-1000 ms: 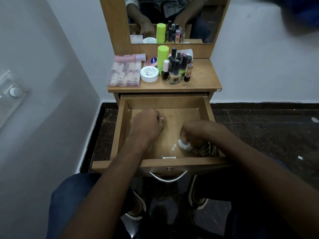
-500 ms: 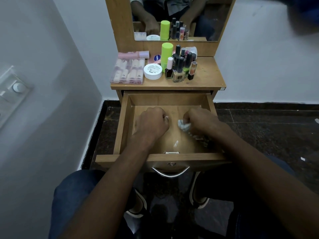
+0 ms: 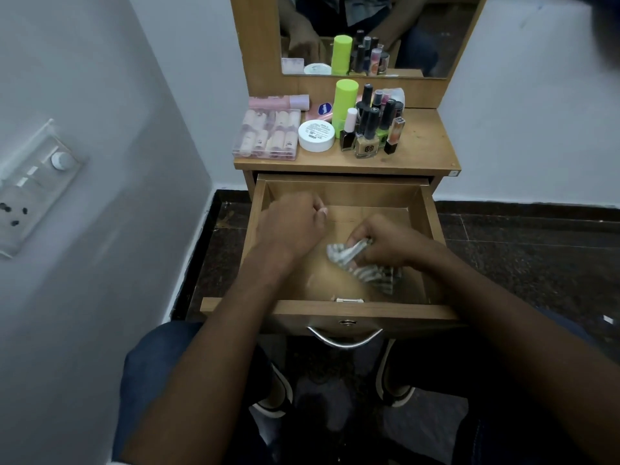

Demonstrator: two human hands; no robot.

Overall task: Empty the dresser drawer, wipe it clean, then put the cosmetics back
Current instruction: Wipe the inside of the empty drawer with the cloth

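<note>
Drawer [image 3: 339,196] is pulled all the way out and totally emptied, so step one looks done to me. We're mid-wipe: the right hand [image 3: 385,243] has its fingers bunched around a striped cloth [image 3: 365,268], which sits on the drawer floor right of the middle, toward the near side. The left hand [image 3: 292,226] is curled into a loose fist over the left part of the drawer, and I can't see anything in it. All the cosmetics are parked up on the dresser surface [image 3: 422,149] behind the drawer: a clear box of tubes [image 3: 268,134] on the left, a white cream jar [image 3: 316,135] next to it, a lime green tube [image 3: 344,102] standing behind that, and a cluster of nail polish bottles [image 3: 369,132] to the right, some of them showing again in the mirror [image 3: 419,35] at the back. So I'd call it roughly halfway: finish wiping, then everything has to go back in.
</note>
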